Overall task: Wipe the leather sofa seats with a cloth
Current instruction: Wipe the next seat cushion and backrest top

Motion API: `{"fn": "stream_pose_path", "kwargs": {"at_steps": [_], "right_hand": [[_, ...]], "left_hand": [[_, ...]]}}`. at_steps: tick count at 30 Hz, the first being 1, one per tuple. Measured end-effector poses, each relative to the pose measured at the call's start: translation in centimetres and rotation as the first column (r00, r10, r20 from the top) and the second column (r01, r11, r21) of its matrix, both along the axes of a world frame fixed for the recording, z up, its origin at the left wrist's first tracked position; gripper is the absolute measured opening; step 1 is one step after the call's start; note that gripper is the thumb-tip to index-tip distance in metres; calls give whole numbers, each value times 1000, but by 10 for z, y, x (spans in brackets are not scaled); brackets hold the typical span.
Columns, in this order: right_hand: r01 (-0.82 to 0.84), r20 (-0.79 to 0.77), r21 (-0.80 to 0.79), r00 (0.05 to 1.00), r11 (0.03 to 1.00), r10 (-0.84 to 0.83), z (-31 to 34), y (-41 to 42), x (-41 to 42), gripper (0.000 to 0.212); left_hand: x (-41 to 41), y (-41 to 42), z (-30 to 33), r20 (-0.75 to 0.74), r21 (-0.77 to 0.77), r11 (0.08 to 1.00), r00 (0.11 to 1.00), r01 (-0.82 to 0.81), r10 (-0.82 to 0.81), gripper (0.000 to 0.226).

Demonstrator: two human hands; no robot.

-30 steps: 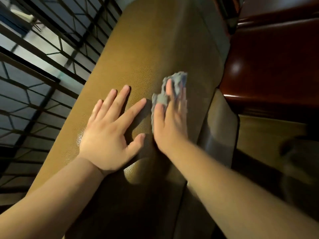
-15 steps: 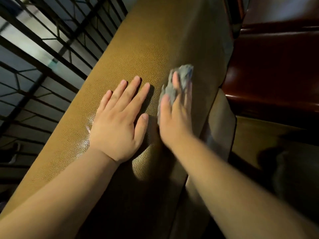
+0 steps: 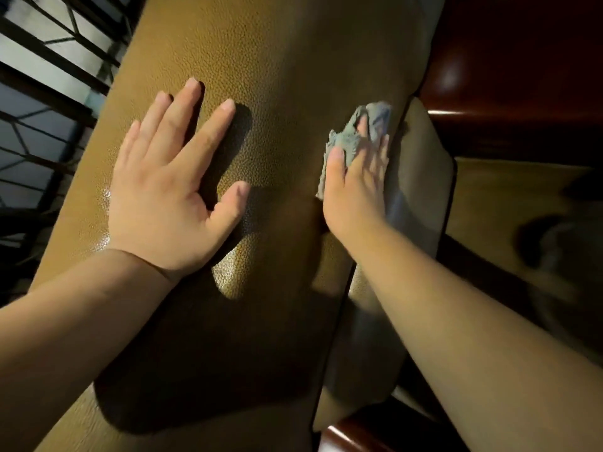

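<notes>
Across the middle of the view runs a tan pebbled-leather sofa cushion [image 3: 277, 76], tilted from about 7 o'clock up toward 12 o'clock. At 9 o'clock of centre the left hand [image 3: 169, 181] lies flat on the leather, palm down, fingers straight and spread, thumb out to the side, holding nothing. At 3 o'clock of it, apart from it, the right hand [image 3: 354, 187] presses a crumpled grey cloth [image 3: 350, 135] against the cushion near its right edge; its fingers lie mostly straight over the cloth, which bunches out past the fingertips toward 12 o'clock and along the thumb side. This hand is slightly blurred, so I cannot tell whether any finger hooks into the cloth. Just beside the cloth at 3 o'clock a second, paler cushion face [image 3: 421, 190] drops away. Dark glossy red-brown wood [image 3: 522, 76] fills the 2 o'clock corner. A black metal window grille [image 3: 49, 93] stands at 10 o'clock
</notes>
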State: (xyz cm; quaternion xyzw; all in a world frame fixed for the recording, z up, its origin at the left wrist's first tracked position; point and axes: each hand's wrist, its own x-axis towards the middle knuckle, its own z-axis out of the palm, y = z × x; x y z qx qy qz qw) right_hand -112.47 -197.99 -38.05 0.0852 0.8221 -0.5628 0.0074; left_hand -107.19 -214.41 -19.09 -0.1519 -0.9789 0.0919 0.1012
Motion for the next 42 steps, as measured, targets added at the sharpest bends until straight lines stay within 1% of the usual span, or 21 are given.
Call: {"fn": "stream_pose_path", "kwargs": {"at_steps": [2,4,5,7,10,12,14,17,19,21,24,26,27,29,30,32,34,35,36,38,42], "right_hand": [[-6,-55,7,998,1000,6,2,-21,65,76],[-98,-126,101,986,990,110,-1,-36,138,74],[-135,-148,149,976,980,157,-9,-37,154,72],[-143,-106,132,982,981,157,-21,-25,124,72],[13,0,69,1000,998,-13,-22,9,16,74],[57,48,67,997,996,-60,-19,31,-36,71],[79,18,22,997,997,-80,-12,28,-25,68],[41,-204,195,979,980,-1,-21,-14,89,54],[-125,-73,154,988,980,138,-23,-29,168,72],[-276,27,155,961,949,275,-22,-31,193,85],[-192,-13,291,979,937,204,-16,-22,138,90],[-152,21,265,988,952,152,-5,-9,68,91],[-88,45,219,996,972,81,4,-5,39,91],[13,50,63,999,998,-16,31,-19,31,88],[9,-33,28,999,1000,-8,42,-33,53,87],[-111,-246,0,963,994,108,61,-57,132,81],[-309,-322,16,899,951,297,60,-63,203,76],[-367,-336,26,873,930,353,54,-59,214,76],[-381,-345,36,863,924,369,50,-53,209,76],[-322,-335,76,883,944,328,56,-45,172,77],[-195,-239,-91,956,976,169,106,-35,62,69]], "left_hand": [[-1,-1,1,5,-12,1000,1000,-3,3,76],[-2,-2,1,2,-21,1000,1000,-3,3,78],[-3,-2,0,-1,-25,1000,1000,1,-1,78],[-3,-3,-1,-12,-26,1000,1000,11,-11,78],[-3,-5,-3,-25,-8,1000,999,28,-28,77],[-4,-6,-5,-29,3,999,999,34,-34,76],[-4,-6,-5,-32,18,999,999,38,-37,76],[-3,-7,-3,-37,14,1000,999,17,-16,77],[-2,-7,-4,-33,-9,1000,999,17,-17,77],[-2,-7,-5,-33,-22,1000,999,12,-13,78],[-5,-8,-6,-44,-9,999,998,44,-44,77],[-5,-10,-7,-71,9,998,996,62,-61,77],[-6,-11,-7,-80,13,998,995,65,-64,77],[-6,-10,-5,-82,14,999,995,52,-51,77],[-7,-9,-4,-75,11,999,996,40,-39,77],[-5,-7,-2,-62,-4,1000,998,25,-25,75],[-1,-6,-1,-43,-23,999,999,26,-27,72],[0,-6,0,-25,-24,999,999,24,-25,71],[1,-5,1,3,-12,1000,1000,22,-22,71],[1,-2,7,69,20,1000,998,6,-7,72],[32,-10,25,225,150,987,974,-60,25,69]]}}
